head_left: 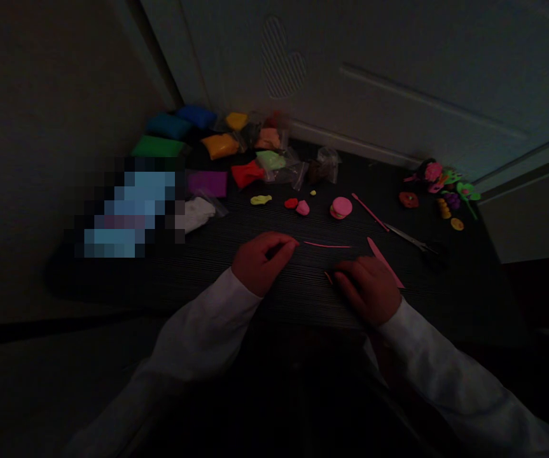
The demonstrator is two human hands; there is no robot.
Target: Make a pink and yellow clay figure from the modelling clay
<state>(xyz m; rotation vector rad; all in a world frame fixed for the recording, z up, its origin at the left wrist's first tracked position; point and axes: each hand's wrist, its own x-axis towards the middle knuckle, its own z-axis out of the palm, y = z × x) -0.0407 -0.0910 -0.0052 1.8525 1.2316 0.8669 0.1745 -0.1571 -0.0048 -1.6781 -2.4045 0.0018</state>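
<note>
My left hand (263,262) rests on the dark table with thumb and forefinger pinched together. What sits between those fingertips, if anything, is too dark to make out. Just beyond them lies a thin pink clay strand (327,245), stretched sideways. On the other side, my right hand (368,287) is curled, palm down. A tiny orange sliver (328,277) shows at its fingertips; whether they grip it is unclear. A pink plastic clay knife (383,259) lies partly behind that hand. Farther back stands a round pink layered clay piece (341,208), with red (291,203) and pink (303,208) lumps to its left.
Bagged clay, including a purple pack (207,184) and a white lump (195,214), fills the back left. A blurred bright screen (131,210) is at left. A pink stick tool (369,212) and scissors (410,237) lie right, near small clay figures (434,173).
</note>
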